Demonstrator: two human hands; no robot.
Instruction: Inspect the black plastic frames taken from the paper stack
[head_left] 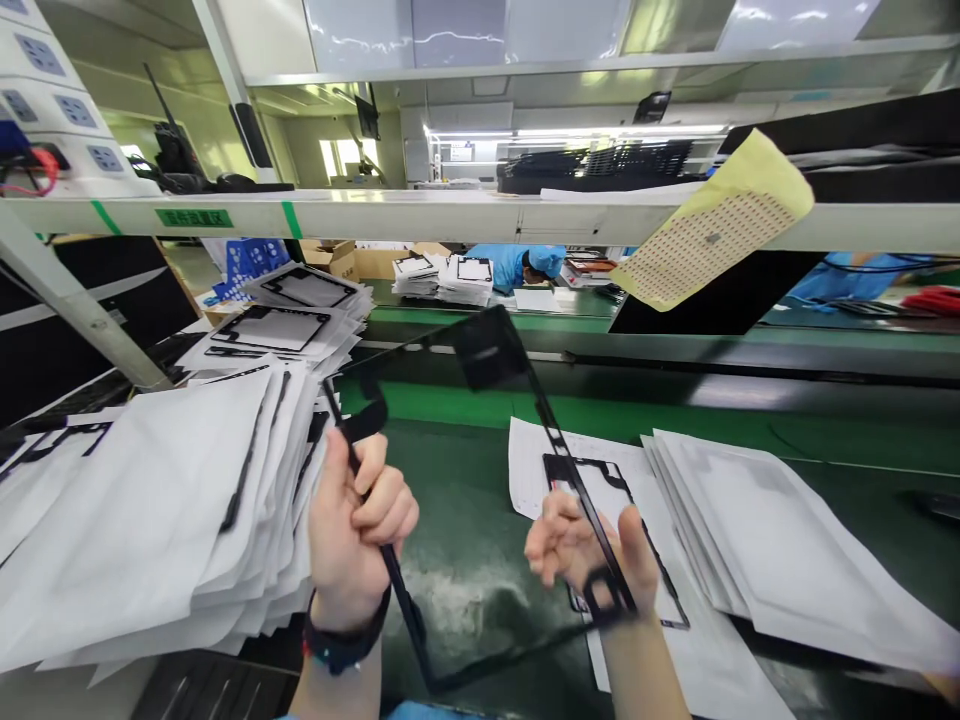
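A thin black rectangular frame (491, 352) with a dark square patch at its top is held tilted in the air above the green work surface. My left hand (367, 505) is closed around its left side bar. Behind the right side bar is my right hand (581, 545), palm up, with thumb apart and fingers loosely curled; whether it touches the bar I cannot tell. Beneath that hand, another black frame (559, 466) lies on a white sheet (529, 470), partly hidden by the hand and the held frame.
A tall uneven stack of white sheets with black frames (150, 500) rises at left. White sheets (780, 530) are piled at right. A shelf beam (450, 218) crosses ahead, with a yellow dotted sheet (712, 225) hanging from it. Across the bench, a person in blue (510, 265) bends low.
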